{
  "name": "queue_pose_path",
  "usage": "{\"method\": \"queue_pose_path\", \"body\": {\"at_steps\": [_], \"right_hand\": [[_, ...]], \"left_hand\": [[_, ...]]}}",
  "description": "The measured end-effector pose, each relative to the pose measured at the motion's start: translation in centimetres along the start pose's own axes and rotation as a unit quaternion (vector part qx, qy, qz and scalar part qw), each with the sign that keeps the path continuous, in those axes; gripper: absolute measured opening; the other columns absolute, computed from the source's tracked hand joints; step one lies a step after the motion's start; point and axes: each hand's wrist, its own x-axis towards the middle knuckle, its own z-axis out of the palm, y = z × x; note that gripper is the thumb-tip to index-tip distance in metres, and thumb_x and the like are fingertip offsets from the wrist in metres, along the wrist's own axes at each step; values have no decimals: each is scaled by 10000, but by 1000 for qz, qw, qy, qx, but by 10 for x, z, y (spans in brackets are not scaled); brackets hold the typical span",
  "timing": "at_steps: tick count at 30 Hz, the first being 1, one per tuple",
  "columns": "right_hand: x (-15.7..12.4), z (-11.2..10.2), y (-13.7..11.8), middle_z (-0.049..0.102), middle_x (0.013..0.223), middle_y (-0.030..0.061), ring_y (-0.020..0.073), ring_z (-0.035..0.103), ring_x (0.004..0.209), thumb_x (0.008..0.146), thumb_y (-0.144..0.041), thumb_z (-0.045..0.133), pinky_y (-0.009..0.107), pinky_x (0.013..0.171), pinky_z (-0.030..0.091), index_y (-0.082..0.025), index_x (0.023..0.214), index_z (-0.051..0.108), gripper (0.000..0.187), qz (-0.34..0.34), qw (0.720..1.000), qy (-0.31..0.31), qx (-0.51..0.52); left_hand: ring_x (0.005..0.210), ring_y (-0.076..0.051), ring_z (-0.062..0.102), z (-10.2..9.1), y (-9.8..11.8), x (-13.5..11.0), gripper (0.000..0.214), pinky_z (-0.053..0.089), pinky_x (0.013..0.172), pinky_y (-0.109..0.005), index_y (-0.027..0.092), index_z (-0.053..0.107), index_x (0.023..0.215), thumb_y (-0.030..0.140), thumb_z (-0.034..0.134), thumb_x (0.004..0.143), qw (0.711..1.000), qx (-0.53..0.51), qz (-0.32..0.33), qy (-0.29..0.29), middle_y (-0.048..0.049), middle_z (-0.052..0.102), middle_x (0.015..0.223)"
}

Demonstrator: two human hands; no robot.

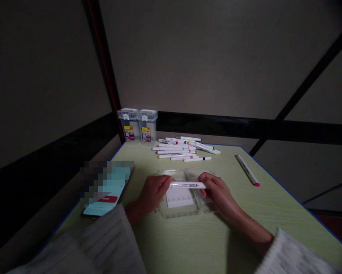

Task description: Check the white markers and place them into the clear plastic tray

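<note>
A white marker (187,185) lies level between both hands, just above an open clear plastic case (180,213) with a white insert. My left hand (152,193) pinches the marker's left end. My right hand (216,190) grips its right end with curled fingers. Both wrists rest on the pale green table (245,228). White knitted sleeves cover my forearms.
A heap of several white markers (182,149) lies behind the case. A single pink-tipped marker (247,170) lies at the right. Two clear lidded boxes (138,125) stand at the far left corner. A phone (106,188) rests at the left edge.
</note>
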Motion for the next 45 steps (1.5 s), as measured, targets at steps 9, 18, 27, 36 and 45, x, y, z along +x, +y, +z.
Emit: {"method": "queue_pose_path", "body": {"at_steps": [9,18,27,36,45], "right_hand": [[-1,1,-1,415,439,-52,87,310,434,736,-404,535,230,438,204,-181,570,489,282,-11,1000,0,-7],[-2,2,-3,413,427,-52,90,303,420,739,-411,539,232,432,204,-187,565,490,287,-3,1000,3,-7],[-2,1,-3,415,417,-50,93,302,416,735,-416,536,236,433,202,-190,557,489,291,-11,1000,3,-6],[-2,2,-3,409,406,-55,90,303,403,733,-420,538,233,424,201,-190,565,488,288,-8,1000,6,-14],[-3,3,-5,401,392,-53,94,311,399,728,-430,526,234,416,204,-194,561,487,292,-13,999,15,-26]], "left_hand": [[431,-82,505,-3,2,0,415,339,445,-183,139,634,638,294,343,889,1000,-9,-3,-7,20,550,461],[407,-75,456,-3,2,0,394,307,429,-183,148,599,596,264,352,880,1000,-14,-19,-15,45,464,415],[404,-76,457,-2,1,0,385,305,429,-184,148,606,591,254,365,872,999,-19,-26,-18,37,497,426],[421,-79,487,-1,-1,0,373,320,437,-179,138,613,596,238,371,861,1000,-18,-20,-13,21,532,448],[395,-74,451,-2,2,0,369,298,421,-179,146,606,592,244,371,860,999,-19,-32,-15,46,465,403]]}}
